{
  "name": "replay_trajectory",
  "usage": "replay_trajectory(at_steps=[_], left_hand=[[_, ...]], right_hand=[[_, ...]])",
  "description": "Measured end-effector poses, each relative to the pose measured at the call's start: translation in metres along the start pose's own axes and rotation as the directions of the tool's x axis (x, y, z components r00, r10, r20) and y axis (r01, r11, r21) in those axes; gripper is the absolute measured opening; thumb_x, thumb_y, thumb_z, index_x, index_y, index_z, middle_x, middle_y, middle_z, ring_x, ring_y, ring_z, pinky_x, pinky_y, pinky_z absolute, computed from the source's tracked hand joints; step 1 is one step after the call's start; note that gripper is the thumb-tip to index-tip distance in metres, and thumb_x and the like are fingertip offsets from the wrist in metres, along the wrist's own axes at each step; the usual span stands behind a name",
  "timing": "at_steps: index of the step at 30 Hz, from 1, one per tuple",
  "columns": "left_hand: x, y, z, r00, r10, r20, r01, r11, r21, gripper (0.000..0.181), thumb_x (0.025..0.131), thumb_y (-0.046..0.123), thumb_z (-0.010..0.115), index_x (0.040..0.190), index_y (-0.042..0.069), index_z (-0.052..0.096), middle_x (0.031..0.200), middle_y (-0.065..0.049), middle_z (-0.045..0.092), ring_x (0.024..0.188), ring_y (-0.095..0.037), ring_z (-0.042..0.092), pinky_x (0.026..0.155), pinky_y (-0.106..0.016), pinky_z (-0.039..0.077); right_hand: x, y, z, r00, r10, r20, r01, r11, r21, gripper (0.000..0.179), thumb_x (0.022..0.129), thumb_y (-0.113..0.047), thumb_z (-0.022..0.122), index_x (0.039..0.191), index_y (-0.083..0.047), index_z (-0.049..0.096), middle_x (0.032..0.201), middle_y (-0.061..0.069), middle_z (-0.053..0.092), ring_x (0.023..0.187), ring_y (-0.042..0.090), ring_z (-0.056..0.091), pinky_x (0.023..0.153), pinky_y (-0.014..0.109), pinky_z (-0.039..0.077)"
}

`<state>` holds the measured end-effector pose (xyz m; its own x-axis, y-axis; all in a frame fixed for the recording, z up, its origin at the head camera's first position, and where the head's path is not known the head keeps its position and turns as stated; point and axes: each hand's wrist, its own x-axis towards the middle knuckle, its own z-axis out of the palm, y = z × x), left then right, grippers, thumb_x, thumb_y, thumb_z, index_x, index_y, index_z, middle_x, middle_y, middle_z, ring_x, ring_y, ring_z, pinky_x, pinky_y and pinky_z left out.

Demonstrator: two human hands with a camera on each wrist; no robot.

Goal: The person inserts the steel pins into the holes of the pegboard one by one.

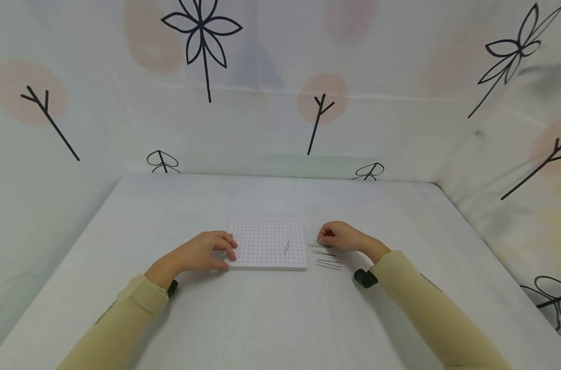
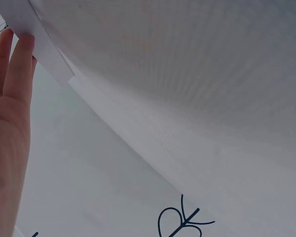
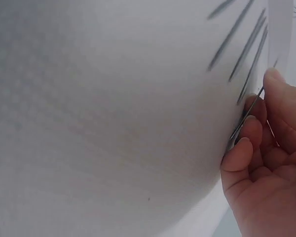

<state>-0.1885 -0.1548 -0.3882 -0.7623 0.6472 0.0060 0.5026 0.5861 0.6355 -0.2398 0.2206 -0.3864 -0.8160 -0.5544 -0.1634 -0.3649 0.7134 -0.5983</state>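
A white board with rows of small holes (image 1: 266, 244) lies flat on the table. Two thin metal needles (image 1: 287, 247) stand up at a slant from its right part. My left hand (image 1: 208, 251) rests at the board's left edge, fingers loosely bent; in the left wrist view the fingers (image 2: 19, 66) touch the board's side. Right of the board, my right hand (image 1: 342, 236) pinches a thin metal needle (image 3: 251, 106) between thumb and fingertips, close over the table. Several more needles (image 1: 328, 264) lie in a loose row beside and below that hand.
The table (image 1: 271, 318) is covered in white cloth. Fabric walls (image 1: 261, 123) printed with flowers and twigs rise behind it and on both sides. Each wrist carries a dark camera (image 1: 365, 278).
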Motion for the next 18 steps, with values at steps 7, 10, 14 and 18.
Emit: replay_trajectory(at_steps=[7, 10, 14, 18], left_hand=[[0.000, -0.001, 0.001, 1.000, 0.001, -0.001, -0.001, 1.000, 0.006, 0.016, 0.076, 0.008, 0.076, 0.085, 0.020, 0.070, 0.113, 0.002, 0.058, 0.121, -0.027, 0.045, 0.102, -0.047, 0.034], [0.000, -0.001, 0.001, 1.000, 0.002, 0.000, -0.002, 1.000, 0.010, 0.016, 0.076, 0.008, 0.076, 0.085, 0.020, 0.070, 0.113, 0.002, 0.058, 0.121, -0.027, 0.045, 0.102, -0.047, 0.034], [0.000, 0.000, 0.001, 1.000, 0.010, -0.001, -0.010, 1.000, 0.012, 0.016, 0.076, 0.008, 0.076, 0.085, 0.020, 0.070, 0.113, 0.002, 0.058, 0.120, -0.027, 0.045, 0.101, -0.047, 0.035], [0.000, -0.001, 0.001, 1.000, 0.018, -0.003, -0.018, 1.000, 0.014, 0.016, 0.075, 0.008, 0.076, 0.085, 0.019, 0.070, 0.112, 0.002, 0.058, 0.120, -0.027, 0.046, 0.101, -0.046, 0.036]], right_hand=[[-0.004, 0.003, 0.001, 0.997, 0.005, -0.078, -0.004, 1.000, 0.011, 0.006, 0.093, -0.009, 0.055, 0.091, -0.004, 0.055, 0.083, 0.001, 0.055, 0.078, 0.015, 0.049, 0.070, 0.029, 0.043], [-0.006, 0.002, 0.001, 0.995, -0.012, -0.104, 0.016, 0.999, 0.044, 0.005, 0.093, -0.008, 0.055, 0.094, -0.003, 0.054, 0.084, 0.002, 0.055, 0.078, 0.016, 0.050, 0.070, 0.030, 0.044], [-0.009, -0.001, 0.002, 0.991, -0.023, -0.129, 0.033, 0.997, 0.076, 0.008, 0.093, -0.007, 0.056, 0.099, -0.003, 0.056, 0.083, 0.002, 0.057, 0.074, 0.016, 0.053, 0.066, 0.028, 0.047], [-0.011, -0.006, 0.003, 0.989, -0.030, -0.148, 0.048, 0.991, 0.122, 0.010, 0.092, -0.008, 0.058, 0.100, -0.003, 0.057, 0.086, 0.003, 0.059, 0.075, 0.016, 0.055, 0.067, 0.027, 0.050]])
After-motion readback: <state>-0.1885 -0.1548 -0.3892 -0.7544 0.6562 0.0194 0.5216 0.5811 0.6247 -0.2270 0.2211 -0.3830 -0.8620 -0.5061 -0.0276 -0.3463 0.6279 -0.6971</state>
